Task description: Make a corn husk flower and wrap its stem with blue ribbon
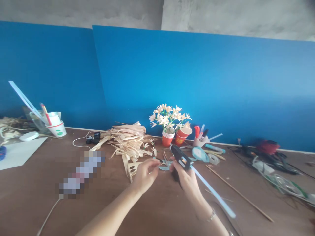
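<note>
- Left hand (145, 174): thumb and index finger nearly together, the other fingers curled; a thin, small piece seems to sit at their tips (from where I stand, I cannot tell what it is, or how firmly it is pinched).
- Right hand (185, 176): fingers wrapped around the grip of a black glue gun (181, 157), its nozzle aimed away from the person, just beside the left fingertips.
- Glue stick (213, 192): a pale, translucent rod jutting from the gun's rear, slanting back over the forearm's outer side.
- Dried husks (126, 137): a loose, straw-coloured heap beyond the left hand.
- White flowers (167, 116): green-stemmed, standing over red paper cups (168, 140) beyond both hands (the right-hand cup leans).
- Ribbon roll (199, 154): light blue, near the gun, with a clear tape roll (213, 159) beside it.
- Wooden stick (241, 194): lying on the brown table (157, 214), right of the glue stick.
- White cup (57, 130): far left, green-marked, holding a red pen.
- Blue partition (197, 75): upright behind everything on the table.
</note>
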A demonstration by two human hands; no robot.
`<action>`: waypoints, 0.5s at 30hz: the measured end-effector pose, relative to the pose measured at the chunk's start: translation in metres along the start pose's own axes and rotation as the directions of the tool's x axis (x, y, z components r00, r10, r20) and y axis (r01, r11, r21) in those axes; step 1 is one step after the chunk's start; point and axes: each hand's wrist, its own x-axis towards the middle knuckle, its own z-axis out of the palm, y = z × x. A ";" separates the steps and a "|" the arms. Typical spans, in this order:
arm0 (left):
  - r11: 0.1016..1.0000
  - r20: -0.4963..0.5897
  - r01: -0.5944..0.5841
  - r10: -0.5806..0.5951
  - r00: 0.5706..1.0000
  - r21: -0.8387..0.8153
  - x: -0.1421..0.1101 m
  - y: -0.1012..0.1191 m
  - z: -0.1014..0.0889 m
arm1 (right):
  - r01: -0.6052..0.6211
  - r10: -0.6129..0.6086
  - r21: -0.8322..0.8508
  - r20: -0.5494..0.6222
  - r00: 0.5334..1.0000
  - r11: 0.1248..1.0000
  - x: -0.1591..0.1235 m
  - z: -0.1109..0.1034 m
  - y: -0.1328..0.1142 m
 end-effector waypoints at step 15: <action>0.974 0.208 0.153 -0.117 0.971 -0.165 0.002 0.004 -0.009 | -0.129 0.138 0.178 -0.034 0.990 0.975 0.003 0.008 0.000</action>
